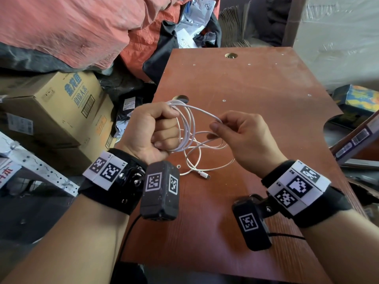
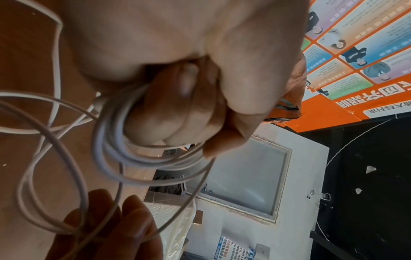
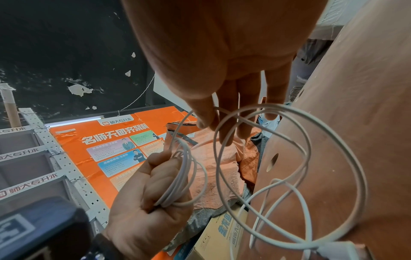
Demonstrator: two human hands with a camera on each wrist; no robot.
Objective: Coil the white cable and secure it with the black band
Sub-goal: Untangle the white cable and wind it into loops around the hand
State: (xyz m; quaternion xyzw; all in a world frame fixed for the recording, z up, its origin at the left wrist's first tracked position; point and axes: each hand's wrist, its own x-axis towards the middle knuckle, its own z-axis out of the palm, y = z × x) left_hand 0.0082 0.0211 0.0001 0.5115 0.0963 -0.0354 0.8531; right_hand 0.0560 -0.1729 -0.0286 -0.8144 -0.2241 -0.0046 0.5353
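Cluttered storage surrounds a reddish-brown counter [image 1: 256, 83], with cardboard boxes [image 1: 61, 107] stacked at its left. Above it, the left hand [image 1: 152, 132] is fisted around several gathered loops of the white cable [image 1: 190, 128], while the right hand [image 1: 244, 134] pinches one strand between thumb and fingers. Loose turns trail down onto the counter (the plug end [image 1: 205, 175] lies flat there).
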